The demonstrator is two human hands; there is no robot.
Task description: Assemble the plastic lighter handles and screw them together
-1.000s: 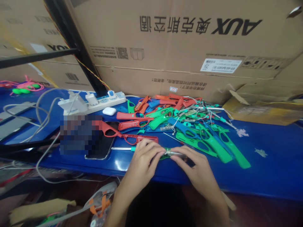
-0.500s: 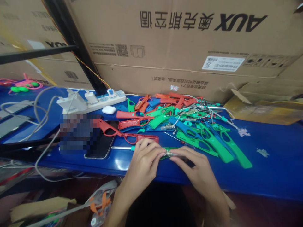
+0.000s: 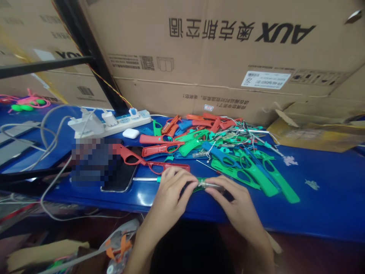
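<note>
Centrally, the left hand point(image 3: 173, 190) grasped a green lighter casing point(image 3: 202, 180); the right hand point(image 3: 238, 197) pinched a translucent cylinder point(image 3: 215, 186). Loose lighter parts point(image 3: 194, 143) lay heaped on the far side.

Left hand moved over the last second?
No visible shift: against the dark phone, the left hand sits in the same place, to its right.

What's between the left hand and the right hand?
Head view: not bare. Part of a green plastic piece and a small clear part with a metal end show between the left hand and the right hand.
</note>
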